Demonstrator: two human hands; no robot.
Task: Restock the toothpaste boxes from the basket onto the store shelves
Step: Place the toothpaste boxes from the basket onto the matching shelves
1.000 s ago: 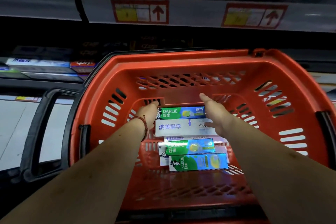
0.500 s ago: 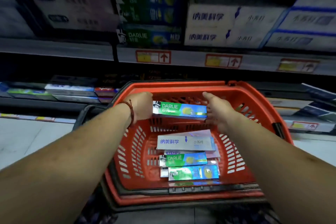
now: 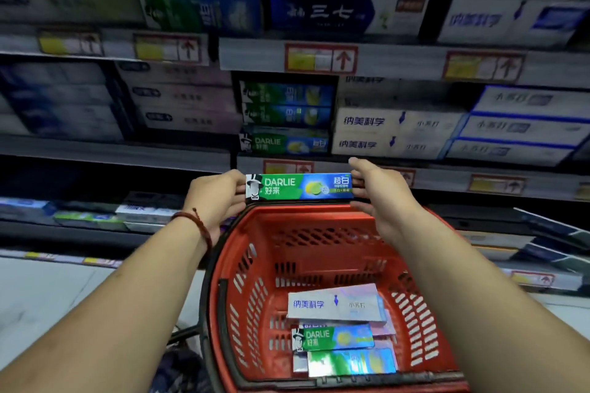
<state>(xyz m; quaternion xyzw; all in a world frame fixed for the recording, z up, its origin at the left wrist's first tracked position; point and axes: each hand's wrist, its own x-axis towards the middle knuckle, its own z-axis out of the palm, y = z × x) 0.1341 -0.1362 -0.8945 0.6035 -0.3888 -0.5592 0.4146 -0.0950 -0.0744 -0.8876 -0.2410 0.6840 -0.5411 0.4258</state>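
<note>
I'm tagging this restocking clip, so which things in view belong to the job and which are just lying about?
Job: green toothpaste box held between left hand and right hand; red basket; boxes left in basket; matching green boxes on shelf.
Lying about: price tags; dark blue boxes above; bracelet; floor.
</note>
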